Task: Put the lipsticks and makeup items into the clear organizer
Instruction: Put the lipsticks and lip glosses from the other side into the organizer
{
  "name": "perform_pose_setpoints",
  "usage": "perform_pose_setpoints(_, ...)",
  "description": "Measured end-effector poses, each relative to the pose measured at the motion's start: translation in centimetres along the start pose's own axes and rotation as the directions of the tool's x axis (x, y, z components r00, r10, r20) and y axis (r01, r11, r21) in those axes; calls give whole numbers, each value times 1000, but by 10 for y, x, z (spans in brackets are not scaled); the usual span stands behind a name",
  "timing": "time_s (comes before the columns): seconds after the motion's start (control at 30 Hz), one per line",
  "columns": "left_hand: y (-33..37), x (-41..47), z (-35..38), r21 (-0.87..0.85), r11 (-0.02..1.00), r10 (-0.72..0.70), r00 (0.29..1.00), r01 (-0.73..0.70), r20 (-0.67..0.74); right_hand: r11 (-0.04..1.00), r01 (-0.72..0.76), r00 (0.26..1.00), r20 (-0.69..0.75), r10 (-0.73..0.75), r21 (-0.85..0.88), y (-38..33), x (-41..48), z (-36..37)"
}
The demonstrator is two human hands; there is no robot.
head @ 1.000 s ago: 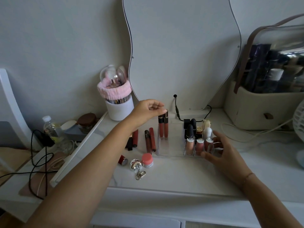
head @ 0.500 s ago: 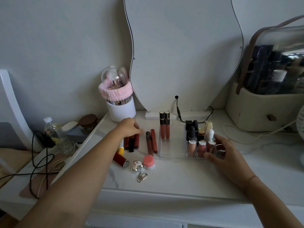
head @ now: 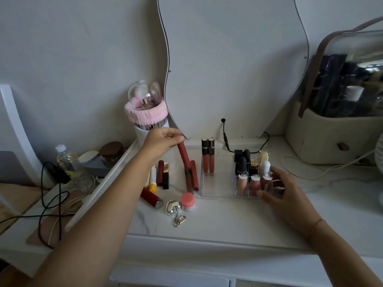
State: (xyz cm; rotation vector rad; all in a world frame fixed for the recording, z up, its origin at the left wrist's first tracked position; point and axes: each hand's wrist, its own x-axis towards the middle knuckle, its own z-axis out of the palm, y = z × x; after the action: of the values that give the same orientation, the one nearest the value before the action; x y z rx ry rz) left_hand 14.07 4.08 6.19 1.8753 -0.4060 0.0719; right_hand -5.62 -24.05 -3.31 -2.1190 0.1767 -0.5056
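Observation:
A clear organizer [head: 217, 188] stands on the white marble top with two tall lip glosses [head: 207, 157] upright at its back left and several lipsticks and bottles [head: 246, 175] in its right cells. My left hand [head: 160, 141] pinches the top of a red lipstick tube [head: 184, 156], tilted above the table just left of the organizer. My right hand [head: 284, 190] rests against the organizer's right front corner. Loose lipsticks [head: 191, 178] lie left of the organizer, along with a red tube [head: 150, 197], a yellow-tipped stick [head: 153, 179] and a pink-lidded jar [head: 187, 201].
A silver keychain [head: 175, 210] lies by the jar. A white brush holder with a pink band [head: 148, 119] stands at the back left, a mirror [head: 232, 65] behind with its black cable [head: 226, 139], a beige cosmetic case [head: 335, 129] at right. Cables and a bottle [head: 66, 162] crowd the lower left shelf.
My left hand went from the glosses in the organizer down to the loose pile, then lifted a red lipstick tube up off the table. My right hand stayed at the organizer.

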Motion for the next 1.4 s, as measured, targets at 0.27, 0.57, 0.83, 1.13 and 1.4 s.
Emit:
perform_pose_setpoints(0.27, 80, -14, 18, -254, 921, 314, 948, -295, 41, 1000, 6, 1000, 4, -6, 22, 5, 2, 1)
perform_pose_setpoints(0.57, 72, -7, 71, -92, 964, 264, 932, -249, 249, 1000, 8, 1000, -8, -8, 4, 4, 3, 3)
perform_pose_setpoints(0.83, 42, -12, 74, 21, 981, 180, 940, -194, 289, 1000, 19, 1000, -7, -19, 1, 4, 2, 2)
perform_pose_setpoints(1.13, 30, -12, 76, 69, 979, 160, 938, -190, 308, 1000, 23, 1000, -8, -23, -4, 6, 2, 2)
perform_pose_setpoints(1.4, 36, -13, 67, -12, 986, 160, 934, -165, 320, 1000, 24, 1000, -1, -24, -1, 5, 3, 2)
